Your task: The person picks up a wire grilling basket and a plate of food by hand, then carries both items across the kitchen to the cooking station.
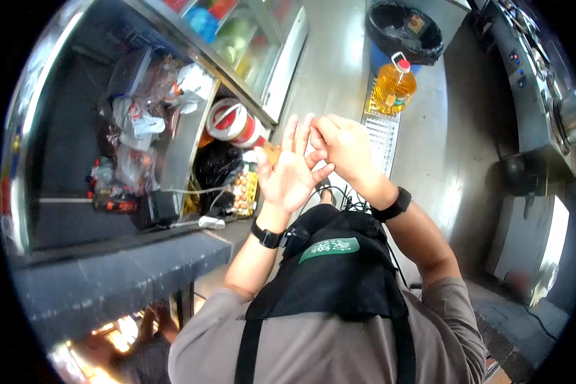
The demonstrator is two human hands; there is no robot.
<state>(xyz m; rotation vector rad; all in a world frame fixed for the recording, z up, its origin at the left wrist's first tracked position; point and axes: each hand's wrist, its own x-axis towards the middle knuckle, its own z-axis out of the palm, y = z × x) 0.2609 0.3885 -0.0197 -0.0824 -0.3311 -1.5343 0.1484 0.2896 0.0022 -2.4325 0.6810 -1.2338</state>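
Observation:
In front of my chest, my left hand (290, 174) is open, palm up and fingers spread, with nothing lying on the palm. My right hand (347, 144) is closed, its bent fingertips against the fingers of the left one. Whatever its fingers may pinch is hidden or too small to name. Both wrists carry black bands. Below the hands is the black apron (323, 291) I wear, with a green label on it.
A jug of yellow oil (394, 89) stands ahead on a metal floor grate, by a black-lined bin (406, 35). To the left are a red-and-white bucket (232, 121), eggs (242, 193) and a shelf with plastic bags (136, 121). Cooking equipment (525, 70) lines the right.

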